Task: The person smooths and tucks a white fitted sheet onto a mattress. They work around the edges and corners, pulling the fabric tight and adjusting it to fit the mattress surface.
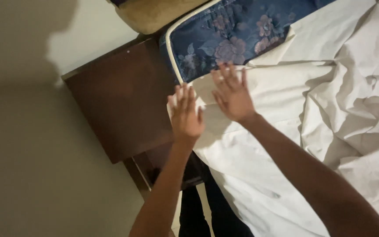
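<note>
Bedside, your open left hand (185,115) and right hand (232,94) lie flat on the soft, light sheet (286,131); likely grip its 11 o'clock corner.

Matt, creased white cloth sheet (286,145) over a glossy quilted floral mattress (224,35), beside a smooth dark wooden nightstand (119,96).

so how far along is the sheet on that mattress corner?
Done: the white sheet covers most of the mattress, though it lies wrinkled. In hand: the left hand and right hand lie flat and open on the sheet's edge at the corner. Left: the blue floral mattress corner is bare beside the dark wooden nightstand.
</note>
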